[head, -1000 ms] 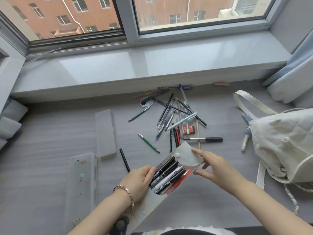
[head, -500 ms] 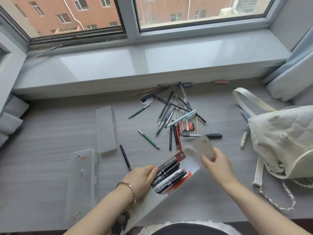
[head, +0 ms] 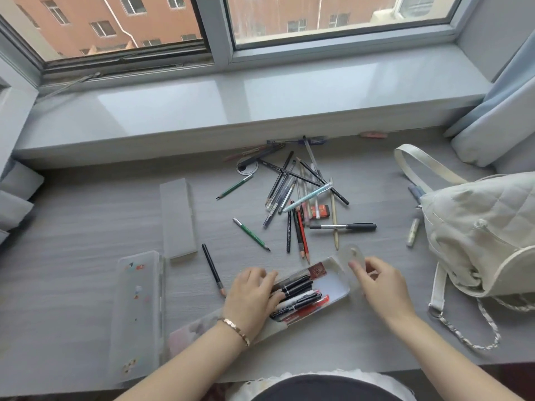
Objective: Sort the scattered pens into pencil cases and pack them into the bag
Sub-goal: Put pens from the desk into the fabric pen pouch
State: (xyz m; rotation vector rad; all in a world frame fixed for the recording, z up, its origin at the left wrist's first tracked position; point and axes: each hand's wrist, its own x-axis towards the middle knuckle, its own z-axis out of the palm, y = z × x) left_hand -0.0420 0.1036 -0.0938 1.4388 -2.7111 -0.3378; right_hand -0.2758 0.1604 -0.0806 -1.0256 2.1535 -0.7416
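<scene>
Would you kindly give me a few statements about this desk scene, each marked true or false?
1. The left hand rests on the pens in the open pencil case. True.
2. The right hand holds a green pencil. False: its fingers pinch the case's translucent flap.
3. The white bag lies to the right of the scattered pens. True.
4. The frosted pencil case sits on the windowsill. False: it lies on the desk, left of the scattered pens.
</scene>
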